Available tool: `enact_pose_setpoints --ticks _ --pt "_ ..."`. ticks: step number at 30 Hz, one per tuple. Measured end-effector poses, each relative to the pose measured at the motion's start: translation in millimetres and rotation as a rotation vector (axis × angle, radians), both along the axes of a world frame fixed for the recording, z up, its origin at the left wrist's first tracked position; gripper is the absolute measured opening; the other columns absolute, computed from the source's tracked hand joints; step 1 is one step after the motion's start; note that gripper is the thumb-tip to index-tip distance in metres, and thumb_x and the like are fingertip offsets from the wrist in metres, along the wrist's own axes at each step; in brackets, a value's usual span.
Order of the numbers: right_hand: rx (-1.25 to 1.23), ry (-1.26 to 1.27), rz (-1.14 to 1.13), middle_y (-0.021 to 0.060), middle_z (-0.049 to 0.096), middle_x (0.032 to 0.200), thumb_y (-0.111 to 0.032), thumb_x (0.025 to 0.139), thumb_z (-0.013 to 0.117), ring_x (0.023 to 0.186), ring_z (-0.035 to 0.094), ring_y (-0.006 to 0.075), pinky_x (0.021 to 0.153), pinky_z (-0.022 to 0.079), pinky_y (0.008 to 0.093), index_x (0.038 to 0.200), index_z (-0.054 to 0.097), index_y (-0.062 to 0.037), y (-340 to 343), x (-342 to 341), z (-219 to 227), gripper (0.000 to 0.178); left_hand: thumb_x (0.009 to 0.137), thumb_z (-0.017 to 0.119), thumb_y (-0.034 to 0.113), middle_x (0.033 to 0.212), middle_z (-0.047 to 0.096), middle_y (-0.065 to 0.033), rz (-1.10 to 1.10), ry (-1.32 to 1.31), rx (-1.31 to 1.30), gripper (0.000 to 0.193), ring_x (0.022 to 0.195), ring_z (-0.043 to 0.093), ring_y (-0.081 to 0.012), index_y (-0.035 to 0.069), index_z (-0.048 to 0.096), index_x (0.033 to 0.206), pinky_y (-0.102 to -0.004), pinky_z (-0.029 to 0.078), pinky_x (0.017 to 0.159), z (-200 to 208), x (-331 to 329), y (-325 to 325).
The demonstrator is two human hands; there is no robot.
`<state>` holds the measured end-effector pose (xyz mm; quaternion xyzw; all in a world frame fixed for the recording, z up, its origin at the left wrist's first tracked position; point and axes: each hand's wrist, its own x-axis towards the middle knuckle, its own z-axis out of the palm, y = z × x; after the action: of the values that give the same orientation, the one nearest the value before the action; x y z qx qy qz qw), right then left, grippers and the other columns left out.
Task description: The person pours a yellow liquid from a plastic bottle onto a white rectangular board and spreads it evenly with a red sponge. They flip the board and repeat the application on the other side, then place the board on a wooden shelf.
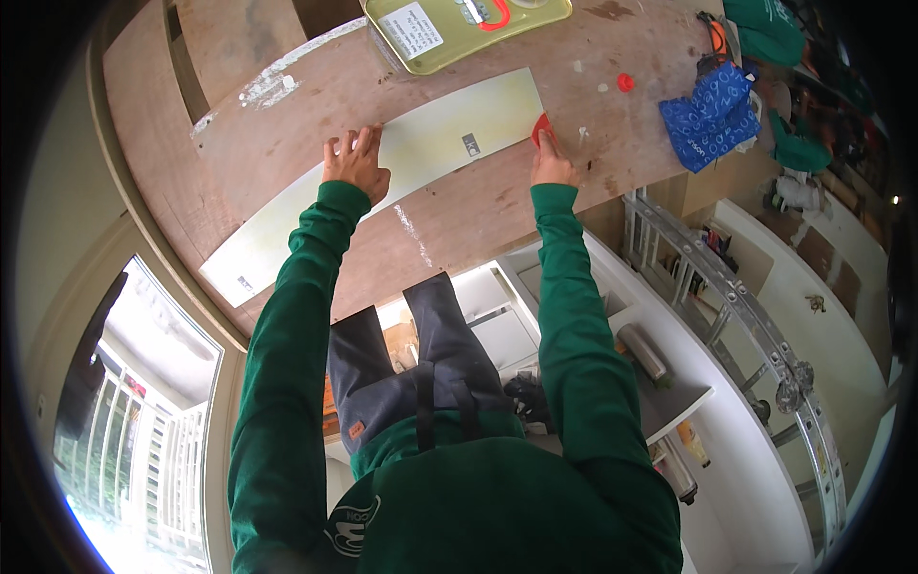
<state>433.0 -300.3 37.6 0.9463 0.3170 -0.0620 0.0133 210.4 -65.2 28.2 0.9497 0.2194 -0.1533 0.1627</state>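
A long, pale yellow-white strip (pixel 428 143) with small dark labels lies slantwise across the brown wooden worktop (pixel 612 124). My left hand (pixel 357 165) holds the strip near its middle, fingers slightly apart and bent over the far edge, thumb toward the near side. At the strip's right end, my right hand (pixel 553 167) is closed on a flat red piece (pixel 541 128), index finger stretched along it. The red piece touches the strip's corner; my fingers cover part of it, so its kind cannot be made out.
Beyond the strip lies a yellow-green metal tin (pixel 459 43) with a white label. A small red cap (pixel 625 82) and a blue printed cloth bag (pixel 710 120) are to the right. An aluminium ladder (pixel 736 301) and white shelving (pixel 660 402) stand below right. A glazed door (pixel 143 411) is at left.
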Motion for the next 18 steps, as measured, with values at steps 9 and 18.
enact_pose_setpoints --ticks 9,18 --pt "0.219 0.002 0.086 0.0064 0.063 0.114 -0.011 0.080 0.058 0.085 0.066 0.0284 0.072 0.054 0.0389 0.122 0.057 -0.0186 -20 6 13 0.042 0.072 0.053 0.024 0.123 0.045 -0.0084 0.010 -0.021 -0.014 0.070 0.115 0.043 -0.0246 0.005 0.036 0.137 -0.0479 0.032 0.097 -2 -1 -1" --pt "0.042 0.085 -0.015 0.0137 0.066 0.092 -0.015 0.080 0.059 0.077 0.063 0.0361 0.068 0.051 0.0471 0.123 0.057 -0.0268 -7 5 23 0.044 0.072 0.051 0.025 0.120 0.047 -0.0076 0.000 -0.038 0.002 0.068 0.113 0.044 -0.0228 0.003 0.039 0.135 -0.0470 0.032 0.097 0 0 0"
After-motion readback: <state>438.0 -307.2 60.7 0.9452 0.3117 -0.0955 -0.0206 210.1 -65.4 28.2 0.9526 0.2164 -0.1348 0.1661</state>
